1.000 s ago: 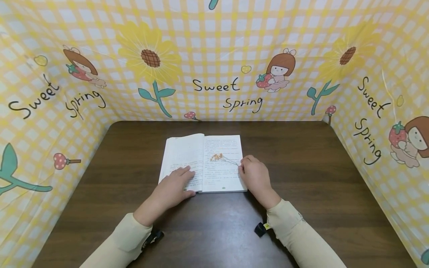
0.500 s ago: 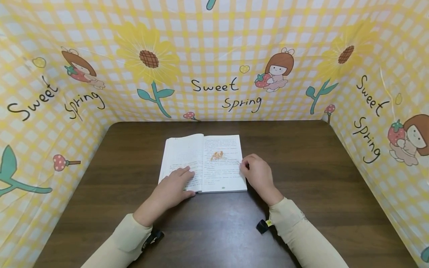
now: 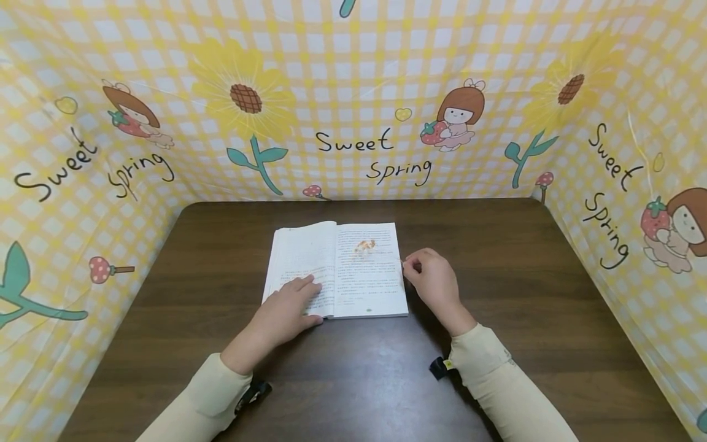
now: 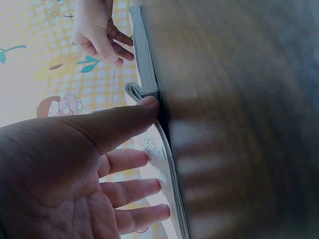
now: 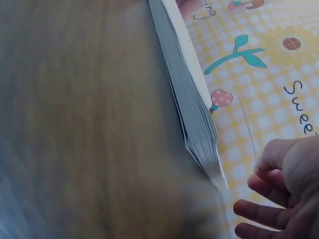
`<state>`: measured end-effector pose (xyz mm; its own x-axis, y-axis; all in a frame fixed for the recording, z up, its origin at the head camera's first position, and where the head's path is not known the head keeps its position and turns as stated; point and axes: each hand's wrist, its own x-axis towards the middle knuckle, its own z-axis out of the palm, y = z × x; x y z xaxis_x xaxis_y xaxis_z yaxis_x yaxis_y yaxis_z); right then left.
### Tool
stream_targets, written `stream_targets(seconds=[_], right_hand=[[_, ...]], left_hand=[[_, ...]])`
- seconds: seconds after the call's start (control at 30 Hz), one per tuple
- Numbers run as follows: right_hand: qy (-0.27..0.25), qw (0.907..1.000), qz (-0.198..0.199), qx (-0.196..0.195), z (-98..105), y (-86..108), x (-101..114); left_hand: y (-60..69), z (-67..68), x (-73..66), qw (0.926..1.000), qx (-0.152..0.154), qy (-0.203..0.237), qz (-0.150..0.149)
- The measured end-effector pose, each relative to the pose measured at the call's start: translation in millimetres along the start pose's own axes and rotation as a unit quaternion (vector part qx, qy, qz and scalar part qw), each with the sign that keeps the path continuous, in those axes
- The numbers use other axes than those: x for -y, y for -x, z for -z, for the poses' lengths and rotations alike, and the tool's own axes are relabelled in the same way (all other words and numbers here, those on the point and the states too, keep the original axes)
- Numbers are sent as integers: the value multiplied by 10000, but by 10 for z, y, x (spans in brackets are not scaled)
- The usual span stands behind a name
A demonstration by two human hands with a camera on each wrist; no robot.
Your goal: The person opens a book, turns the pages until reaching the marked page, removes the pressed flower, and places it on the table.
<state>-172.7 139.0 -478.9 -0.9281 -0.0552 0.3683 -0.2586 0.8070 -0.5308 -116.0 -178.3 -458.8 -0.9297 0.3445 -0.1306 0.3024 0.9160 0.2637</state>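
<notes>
An open book (image 3: pixel 370 288) lies on the table with printed text on its pages. My left hand (image 3: pixel 284 310) rests on the lower part of the left page with its fingers extended. Its thumb touches the book's lower edge in the left wrist view. Just off the right edge of the book, my right hand (image 3: pixel 433 279) pinches a small dried flower by its stem (image 5: pixel 247 127) between thumb and fingertips. The orange blossom of the flower (image 3: pixel 364 247), slightly blurred, is over the right page; the stem is hard to make out in the head view.
The book stands near the middle of a dark brown wooden table (image 3: pixel 342 374). A yellow checked cloth (image 3: pixel 353 80) with printed flowers and figures encloses the back and both sides. Black wrist devices (image 3: pixel 252 395) are at both cuffs.
My right hand has moved right and slightly away from me, off the page edge. The dried flower has shifted the same way, held by its stem. The left hand stays on the left page.
</notes>
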Motion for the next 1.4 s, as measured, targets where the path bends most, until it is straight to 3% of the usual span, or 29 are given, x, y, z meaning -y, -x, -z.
stream_targets(seconds=[0.67, 1.1, 1.4], right_hand=[[-16, 9982, -568, -187, 336, -60, -419], [198, 9951, -953, 172, 419, -14, -675], [420, 9956, -828, 133, 396, 7, -750]], left_hand=[[0, -4, 2, 9999, -98, -21, -67], [-4, -23, 20, 9999, -73, -20, -83], [-6, -9, 15, 10000, -60, -47, -61]])
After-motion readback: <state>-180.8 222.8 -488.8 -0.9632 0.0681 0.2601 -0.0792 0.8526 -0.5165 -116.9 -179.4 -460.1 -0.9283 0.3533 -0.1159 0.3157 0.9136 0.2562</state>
